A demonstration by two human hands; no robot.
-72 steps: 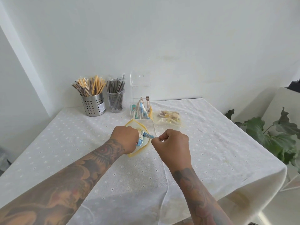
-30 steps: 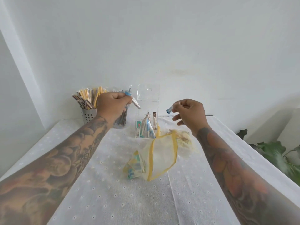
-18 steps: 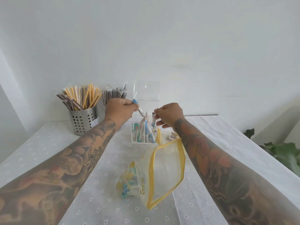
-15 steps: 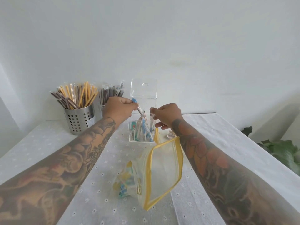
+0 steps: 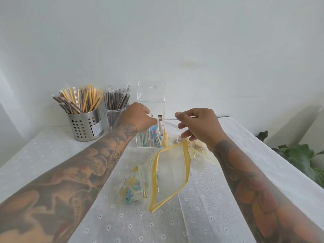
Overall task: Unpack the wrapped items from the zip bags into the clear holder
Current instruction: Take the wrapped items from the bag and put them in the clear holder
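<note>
Head view shows the clear holder (image 5: 151, 123) standing upright on the white tablecloth (image 5: 52, 155), its lid tipped up and back. Inside it stand several wrapped items (image 5: 155, 137), long axes roughly vertical and leaning slightly; their number is too crowded to count. The left hand (image 5: 138, 118) is at the holder's top opening, fingers curled down toward the packets; whether it pinches one I cannot tell. The right hand (image 5: 198, 127) hovers just right of the holder, fingers spread and relaxed, holding nothing. In front of the holder lies a zip bag (image 5: 168, 174) with a yellow edge, its mouth gaping toward the holder and more wrapped pieces bunched at its closed end. A second zip bag (image 5: 198, 149) lies right of the holder, partly hidden by the right wrist. Left of the holder stand two cups: a perforated metal cup (image 5: 84, 125) of yellow and brown wrapped sticks, and a clear cup (image 5: 114, 116) of dark ones. A green plant (image 5: 301, 155) shows far right of the holder.
</note>
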